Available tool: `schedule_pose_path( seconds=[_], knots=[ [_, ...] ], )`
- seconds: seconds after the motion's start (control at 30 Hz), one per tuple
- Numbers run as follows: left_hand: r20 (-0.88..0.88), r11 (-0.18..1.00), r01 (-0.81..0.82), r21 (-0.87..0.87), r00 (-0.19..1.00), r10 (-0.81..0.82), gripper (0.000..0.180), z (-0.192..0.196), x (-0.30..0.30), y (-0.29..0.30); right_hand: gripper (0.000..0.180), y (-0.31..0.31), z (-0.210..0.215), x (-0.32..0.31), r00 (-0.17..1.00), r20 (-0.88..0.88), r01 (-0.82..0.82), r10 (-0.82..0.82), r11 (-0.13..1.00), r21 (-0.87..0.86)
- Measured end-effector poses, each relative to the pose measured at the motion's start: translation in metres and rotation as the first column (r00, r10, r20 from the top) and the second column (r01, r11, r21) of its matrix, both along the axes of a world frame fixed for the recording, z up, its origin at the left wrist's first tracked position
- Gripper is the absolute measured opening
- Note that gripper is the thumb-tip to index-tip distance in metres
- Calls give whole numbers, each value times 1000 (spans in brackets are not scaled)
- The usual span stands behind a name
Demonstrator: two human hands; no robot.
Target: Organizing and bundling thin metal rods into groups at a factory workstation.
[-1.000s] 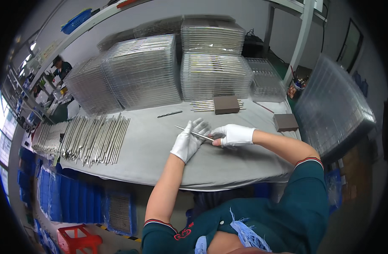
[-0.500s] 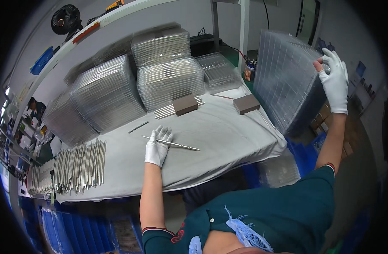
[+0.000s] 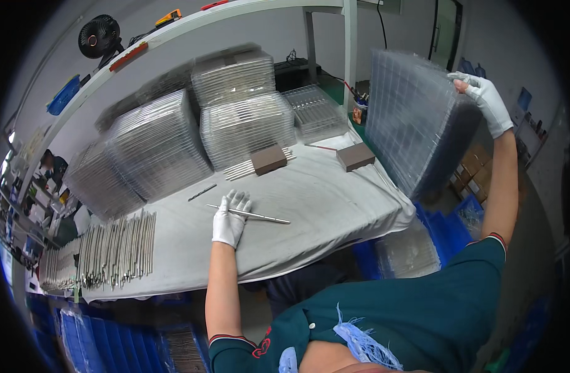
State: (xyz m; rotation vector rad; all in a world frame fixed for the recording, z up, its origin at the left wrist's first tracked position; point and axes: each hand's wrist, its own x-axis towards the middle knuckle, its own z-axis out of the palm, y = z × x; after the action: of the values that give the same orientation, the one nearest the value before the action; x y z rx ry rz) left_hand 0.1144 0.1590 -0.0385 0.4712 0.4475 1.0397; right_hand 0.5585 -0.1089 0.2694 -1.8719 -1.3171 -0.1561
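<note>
My left hand point(image 3: 231, 221), in a white glove, rests palm up over the cloth. A slim metal rod point(image 3: 267, 217) with a thin tip lies across it, held under the thumb. My gloved right hand point(image 3: 489, 102) reaches far out to the right. Its thumb and fingers pinch the top corner of a tall stack of clear plastic trays point(image 3: 406, 115) standing on edge. What exactly lies between those fingers is hard to make out. A drill bit point(image 3: 202, 192) lies on the cloth beyond my left hand.
Filled clear trays point(image 3: 248, 127) stand piled along the table's back. Many metal rods point(image 3: 120, 248) lie in a row at left. A brown block point(image 3: 269, 160) sits on several rods; another brown block point(image 3: 356, 156) lies to the right. Blue bins point(image 3: 446, 233) stand below.
My right hand has tilted leftward, and its raised fingers have come down onto the tray stack's corner. The left hand still holds the rod, with little movement.
</note>
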Motion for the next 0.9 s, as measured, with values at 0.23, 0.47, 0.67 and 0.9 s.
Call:
schedule_pose_path(
  seconds=[0.23,0.47,0.67,0.9],
  knots=[
    [20,1000,27,0,999,-27,35,1,1,-1,39,15,78,-7,956,105,220,-273,907,359],
    [31,999,38,-13,999,-38,36,6,5,-3,58,74,61,-63,850,-299,-224,433,812,539],
    [48,996,87,-25,995,-86,35,7,-4,-3,49,184,-17,-97,802,-347,-475,486,871,124],
    [45,986,154,-69,987,-151,42,14,4,2,67,339,-103,-79,835,-477,-370,275,922,-117]
  ],
)
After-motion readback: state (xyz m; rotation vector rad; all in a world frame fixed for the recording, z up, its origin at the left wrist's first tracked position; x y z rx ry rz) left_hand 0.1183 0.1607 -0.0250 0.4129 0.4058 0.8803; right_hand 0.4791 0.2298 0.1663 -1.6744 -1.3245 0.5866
